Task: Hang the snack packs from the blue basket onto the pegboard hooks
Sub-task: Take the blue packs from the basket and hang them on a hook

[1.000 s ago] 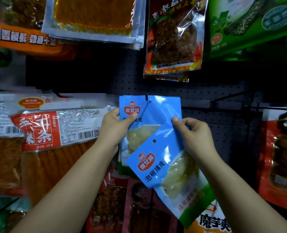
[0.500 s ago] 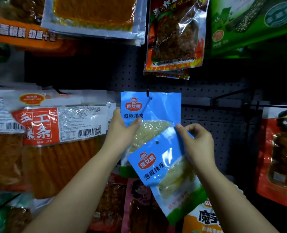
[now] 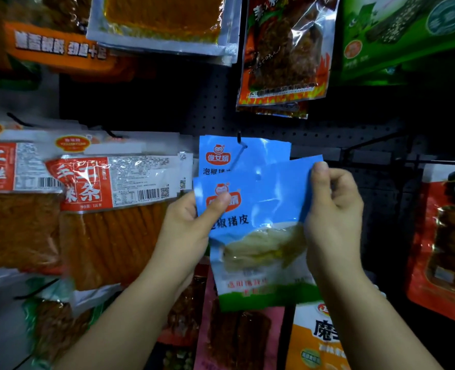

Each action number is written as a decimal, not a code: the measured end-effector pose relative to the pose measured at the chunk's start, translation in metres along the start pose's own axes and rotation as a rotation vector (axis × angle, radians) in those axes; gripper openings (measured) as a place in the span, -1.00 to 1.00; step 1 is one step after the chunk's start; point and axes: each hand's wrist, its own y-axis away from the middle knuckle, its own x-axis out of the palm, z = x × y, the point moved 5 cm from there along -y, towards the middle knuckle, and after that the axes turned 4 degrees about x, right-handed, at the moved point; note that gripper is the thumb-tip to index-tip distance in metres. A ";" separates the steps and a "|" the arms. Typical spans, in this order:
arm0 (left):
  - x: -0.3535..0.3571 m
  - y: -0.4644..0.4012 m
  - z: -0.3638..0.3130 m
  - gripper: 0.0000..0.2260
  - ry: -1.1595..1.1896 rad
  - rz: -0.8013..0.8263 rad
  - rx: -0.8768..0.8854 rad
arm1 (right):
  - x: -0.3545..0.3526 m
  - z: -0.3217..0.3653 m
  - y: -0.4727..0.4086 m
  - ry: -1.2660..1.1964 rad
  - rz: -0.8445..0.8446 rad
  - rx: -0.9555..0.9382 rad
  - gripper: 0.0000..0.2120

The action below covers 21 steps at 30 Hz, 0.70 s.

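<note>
Both hands pinch the blue pack (image 3: 258, 209) by its top corners, left hand (image 3: 191, 222) and right hand (image 3: 333, 206) keeping it flat so its hang hole sits just below the hook (image 3: 241, 142). Its top edge overlaps the pack already hung (image 3: 237, 153). Room to lift above the hook looks clear.

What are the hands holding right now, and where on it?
One blue snack pack: the left hand pinches its upper left edge, the right hand its upper right corner.

Blue snack pack (image 3: 258, 206) between both hands
</note>
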 end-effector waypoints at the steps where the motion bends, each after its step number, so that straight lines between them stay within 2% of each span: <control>1: -0.004 -0.002 -0.004 -0.83 -0.008 -0.038 0.032 | 0.005 0.002 0.000 -0.035 0.075 0.025 -0.75; 3: -0.011 -0.007 -0.015 -0.89 -0.037 -0.094 0.113 | 0.015 0.009 0.000 -0.036 0.224 0.018 -0.79; 5: -0.016 -0.013 -0.025 -0.90 -0.072 -0.130 0.184 | 0.022 0.019 -0.002 -0.019 0.286 -0.033 -0.77; 10: -0.017 -0.032 -0.039 -0.93 -0.064 -0.171 0.218 | 0.036 0.036 -0.020 0.023 0.262 -0.086 -0.73; 16: -0.016 -0.049 -0.043 -0.91 -0.087 -0.179 0.238 | 0.045 0.032 -0.037 0.069 0.248 -0.007 -0.69; 21: -0.021 -0.052 -0.025 -0.87 -0.116 -0.181 0.187 | 0.047 0.014 -0.036 0.081 0.231 0.079 -0.69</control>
